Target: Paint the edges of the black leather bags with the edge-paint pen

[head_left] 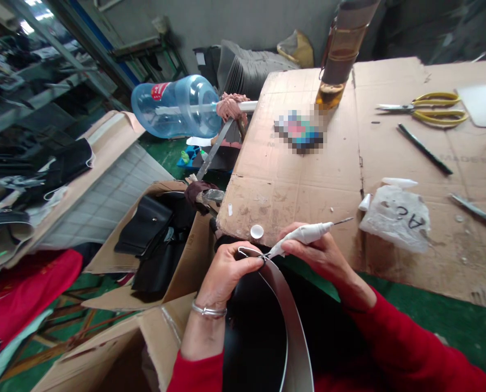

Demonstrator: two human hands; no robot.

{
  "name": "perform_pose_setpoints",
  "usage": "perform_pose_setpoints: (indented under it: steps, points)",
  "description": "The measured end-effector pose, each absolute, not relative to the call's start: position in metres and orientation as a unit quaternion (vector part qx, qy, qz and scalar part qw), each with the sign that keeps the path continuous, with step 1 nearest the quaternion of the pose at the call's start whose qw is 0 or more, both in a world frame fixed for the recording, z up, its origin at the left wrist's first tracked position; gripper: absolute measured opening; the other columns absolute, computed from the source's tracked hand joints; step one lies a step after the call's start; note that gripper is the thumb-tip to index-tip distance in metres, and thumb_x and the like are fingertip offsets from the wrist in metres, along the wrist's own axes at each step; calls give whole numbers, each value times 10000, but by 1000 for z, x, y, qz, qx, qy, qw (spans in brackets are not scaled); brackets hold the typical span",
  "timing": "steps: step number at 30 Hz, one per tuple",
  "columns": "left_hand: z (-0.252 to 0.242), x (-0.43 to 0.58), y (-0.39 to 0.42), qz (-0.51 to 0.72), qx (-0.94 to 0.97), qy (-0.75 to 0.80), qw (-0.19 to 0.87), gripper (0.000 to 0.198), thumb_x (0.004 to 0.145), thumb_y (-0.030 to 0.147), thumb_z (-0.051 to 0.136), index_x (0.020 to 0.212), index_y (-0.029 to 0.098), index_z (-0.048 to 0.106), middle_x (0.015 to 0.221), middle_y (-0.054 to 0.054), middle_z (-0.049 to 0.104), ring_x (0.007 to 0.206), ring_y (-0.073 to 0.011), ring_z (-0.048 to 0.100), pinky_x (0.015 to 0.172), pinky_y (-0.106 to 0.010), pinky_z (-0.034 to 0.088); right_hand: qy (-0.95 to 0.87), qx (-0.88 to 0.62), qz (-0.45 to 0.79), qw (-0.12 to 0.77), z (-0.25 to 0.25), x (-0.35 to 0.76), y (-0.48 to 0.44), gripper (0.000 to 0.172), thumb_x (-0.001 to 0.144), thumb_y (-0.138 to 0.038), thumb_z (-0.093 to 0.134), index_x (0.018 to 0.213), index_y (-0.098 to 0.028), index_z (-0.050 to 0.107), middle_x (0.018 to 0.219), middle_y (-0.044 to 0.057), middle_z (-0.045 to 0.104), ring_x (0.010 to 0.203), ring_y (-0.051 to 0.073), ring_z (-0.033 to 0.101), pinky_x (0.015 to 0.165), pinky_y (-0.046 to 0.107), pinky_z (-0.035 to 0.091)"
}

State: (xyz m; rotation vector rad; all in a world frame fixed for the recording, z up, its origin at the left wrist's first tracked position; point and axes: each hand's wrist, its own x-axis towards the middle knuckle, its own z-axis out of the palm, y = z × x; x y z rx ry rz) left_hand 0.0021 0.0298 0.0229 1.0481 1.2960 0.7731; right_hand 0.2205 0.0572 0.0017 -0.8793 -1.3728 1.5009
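Observation:
My right hand (314, 253) grips a white-wrapped tool (306, 234) with a thin metal pin sticking out of its upper right end. Its lower left tip touches the edge of a curved black sheet piece (256, 326) with a pale grey band (289, 316), which looks like part of a bag. Thumb and fingers of my left hand (232, 269) pinch that piece right beside the tip. A thin white edge loops above the left thumb. Just past the hands, a small round white cap (257, 232) lies on the cardboard-covered table (300, 190).
On the table are a crumpled plastic bag (398, 218), yellow-handled scissors (426, 109), a dark stick (424, 148), a blurred-out object (297, 132) and a bottle of amber liquid (338, 60). To the left, a carton (194, 253) holds black bags (145, 226); a blue water jug (177, 106) lies sideways.

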Motion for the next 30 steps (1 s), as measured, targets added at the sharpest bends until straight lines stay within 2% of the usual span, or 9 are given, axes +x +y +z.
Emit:
perform_pose_setpoints:
  steps: [6, 9, 13, 19, 24, 27, 30]
  points:
    - [24, 7, 29, 340, 420, 592, 598, 29, 659, 187, 750, 641, 164, 748, 623, 14, 638, 631, -127, 507, 649, -251, 380, -513, -373, 623, 458, 0, 220, 55, 268, 901, -430, 758, 858, -166, 743, 711, 25, 690, 626, 141, 592, 554, 240, 447]
    - [25, 6, 29, 341, 426, 600, 585, 35, 677, 198, 753, 667, 165, 752, 635, 13, 646, 644, -135, 522, 661, -252, 393, -506, -402, 585, 490, -5, 218, 54, 246, 906, -428, 760, 897, -183, 745, 736, 17, 691, 626, 138, 595, 552, 239, 452]
    - [27, 4, 26, 334, 479, 593, 554, 37, 736, 205, 753, 720, 174, 765, 735, -6, 702, 748, -168, 597, 740, -259, 434, -558, -425, 516, 493, -13, 215, 54, 208, 928, -405, 747, 935, -198, 751, 795, 17, 705, 652, 136, 610, 567, 240, 462]
    - [31, 7, 19, 317, 524, 606, 507, 66, 788, 215, 748, 822, 194, 800, 923, -38, 785, 938, -233, 696, 891, -290, 483, -635, -402, 455, 479, -15, 212, 55, 177, 912, -368, 773, 989, -211, 751, 890, 30, 763, 769, 176, 702, 673, 264, 520]
    - [44, 9, 12, 263, 515, 642, 504, 108, 786, 256, 756, 839, 194, 827, 880, -41, 808, 868, -239, 713, 825, -299, 496, -677, -385, 413, 472, -16, 212, 56, 164, 935, -369, 755, 1006, -221, 748, 940, 40, 778, 808, 190, 719, 724, 288, 526]
    - [50, 2, 10, 281, 495, 646, 508, 107, 744, 239, 789, 834, 196, 829, 847, -32, 800, 830, -216, 698, 804, -284, 488, -717, -378, 375, 450, -18, 212, 57, 170, 942, -378, 751, 1013, -223, 749, 957, 44, 781, 839, 202, 715, 750, 302, 516]
    - [55, -9, 12, 316, 449, 646, 531, 207, 677, 226, 849, 882, 205, 829, 810, -13, 780, 779, -181, 674, 764, -258, 480, -731, -381, 358, 439, -19, 212, 57, 183, 932, -392, 763, 1012, -227, 752, 971, 47, 785, 845, 208, 715, 756, 308, 515]
